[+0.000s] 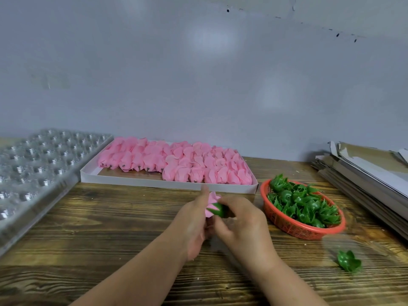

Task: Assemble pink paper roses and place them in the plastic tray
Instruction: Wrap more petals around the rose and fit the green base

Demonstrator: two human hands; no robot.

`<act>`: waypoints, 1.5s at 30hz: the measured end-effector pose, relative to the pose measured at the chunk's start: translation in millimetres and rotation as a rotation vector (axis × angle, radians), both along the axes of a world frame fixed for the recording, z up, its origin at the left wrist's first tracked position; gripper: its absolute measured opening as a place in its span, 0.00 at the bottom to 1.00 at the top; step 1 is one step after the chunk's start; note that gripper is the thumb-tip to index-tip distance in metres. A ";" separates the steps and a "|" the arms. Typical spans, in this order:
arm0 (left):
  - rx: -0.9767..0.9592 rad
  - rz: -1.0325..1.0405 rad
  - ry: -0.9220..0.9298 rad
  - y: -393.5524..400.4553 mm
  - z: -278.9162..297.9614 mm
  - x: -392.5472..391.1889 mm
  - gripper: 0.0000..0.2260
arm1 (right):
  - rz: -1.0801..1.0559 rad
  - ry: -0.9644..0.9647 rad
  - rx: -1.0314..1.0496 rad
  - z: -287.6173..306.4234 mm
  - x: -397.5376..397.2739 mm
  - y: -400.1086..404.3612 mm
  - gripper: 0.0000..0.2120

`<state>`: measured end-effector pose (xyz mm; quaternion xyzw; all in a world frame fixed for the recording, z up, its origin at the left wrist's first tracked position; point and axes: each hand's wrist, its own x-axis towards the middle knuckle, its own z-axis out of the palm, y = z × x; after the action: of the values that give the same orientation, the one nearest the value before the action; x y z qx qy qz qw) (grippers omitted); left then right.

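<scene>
Over wooden table (110, 228), left hand (194, 226) grips pink rose (212, 203); right hand (242, 221) pinches its green calyx (217, 210).

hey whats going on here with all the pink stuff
A person is putting together a pink paper rose: both the left hand and the right hand hold it, fitting a green base on. More bases fill the red basket; the plastic tray looks empty.

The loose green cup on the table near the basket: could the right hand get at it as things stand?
Probably yes, once freed: the loose green cup lies alone on bare table right of the right hand, nothing between. But that hand now pinches the rose.
</scene>
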<state>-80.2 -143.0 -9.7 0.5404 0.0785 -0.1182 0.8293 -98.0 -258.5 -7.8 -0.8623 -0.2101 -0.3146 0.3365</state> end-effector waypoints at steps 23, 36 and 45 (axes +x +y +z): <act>-0.308 -0.141 -0.179 -9.2 -4.2 -7.9 0.13 | 0.420 0.898 1.058 4.9 5.1 0.0 0.05; -0.482 -0.121 -0.011 -12.8 0.6 -12.4 0.12 | 0.091 0.129 0.155 -5.5 0.4 5.0 0.09; -0.199 -0.158 -0.145 -1.4 -0.1 -7.6 0.17 | 0.592 0.817 0.852 -0.8 2.2 1.9 0.03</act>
<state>-87.8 -144.4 -9.8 0.4671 -0.0368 -0.1510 0.8704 -95.8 -256.6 -8.5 -0.6096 -0.1508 0.0883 0.7732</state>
